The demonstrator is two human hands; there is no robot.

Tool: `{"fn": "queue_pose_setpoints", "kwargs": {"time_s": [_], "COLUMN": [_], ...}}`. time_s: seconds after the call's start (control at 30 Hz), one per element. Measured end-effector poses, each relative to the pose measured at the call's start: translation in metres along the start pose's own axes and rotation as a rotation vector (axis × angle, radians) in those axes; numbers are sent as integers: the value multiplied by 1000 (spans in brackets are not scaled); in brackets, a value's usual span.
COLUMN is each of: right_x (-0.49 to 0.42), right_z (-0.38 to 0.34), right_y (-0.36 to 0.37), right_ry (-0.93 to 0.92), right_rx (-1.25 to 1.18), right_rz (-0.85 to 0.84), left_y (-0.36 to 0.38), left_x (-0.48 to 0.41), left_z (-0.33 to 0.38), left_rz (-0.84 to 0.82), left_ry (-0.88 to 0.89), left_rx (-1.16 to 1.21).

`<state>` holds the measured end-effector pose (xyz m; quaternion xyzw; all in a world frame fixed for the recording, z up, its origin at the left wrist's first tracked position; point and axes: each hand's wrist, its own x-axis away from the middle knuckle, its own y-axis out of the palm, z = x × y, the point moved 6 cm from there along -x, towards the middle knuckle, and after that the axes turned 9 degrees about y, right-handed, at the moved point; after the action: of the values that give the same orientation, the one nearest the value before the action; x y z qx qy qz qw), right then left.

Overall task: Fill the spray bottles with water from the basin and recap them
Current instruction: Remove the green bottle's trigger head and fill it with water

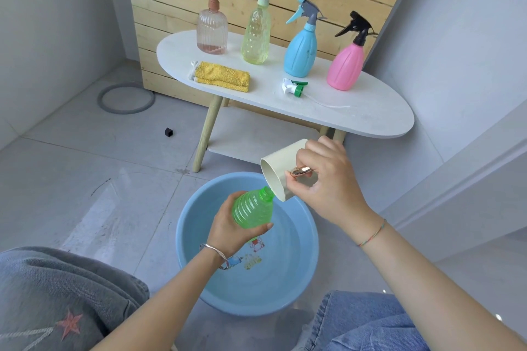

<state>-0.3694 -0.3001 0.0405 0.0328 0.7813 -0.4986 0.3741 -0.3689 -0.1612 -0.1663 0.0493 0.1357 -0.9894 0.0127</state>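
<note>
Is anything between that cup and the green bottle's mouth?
Nothing visible. The cup, in the right hand, tips at the open neck of the green bottle; the loose spray head lies on the table.

Nothing legible; yellow printed characters (252,259) inside the basin (301,265) are too blurred.

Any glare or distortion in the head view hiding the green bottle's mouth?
Head view: even daylight; glare on the floor tiles left of the basin; wide-angle bending tilts the walls at the edges; green bottle is sharp, its mouth partly behind the cup rim.
</note>
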Motion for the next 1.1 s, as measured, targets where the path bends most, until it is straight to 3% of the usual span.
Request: {"fn": "queue_pose_setpoints", "kwargs": {"time_s": [0.1,0.3,0.47,0.6,0.77,1.1], "right_x": [-1,25,77,127,178,215], "right_z": [17,98,139,147,143,130], "right_y": [-3,26,94,145,192,220], "right_ry": [158,827,1132,1196,1022,909], "right_rx": [-125,-517,-463,-348,-67,84], "right_rz": [28,73,-173,-337,-585,-794], "left_y": [-2,-10,-18,-23,-30,-32], "left_x": [-1,-2,-5,-6,-8,-12], "left_z": [-3,-4,-9,-9,-14,-20], "left_rz": [12,69,120,142,171,200], "left_ry": [-8,-43,-80,-91,-119,-126], "left_rx": [24,102,156,134,113,109]}}
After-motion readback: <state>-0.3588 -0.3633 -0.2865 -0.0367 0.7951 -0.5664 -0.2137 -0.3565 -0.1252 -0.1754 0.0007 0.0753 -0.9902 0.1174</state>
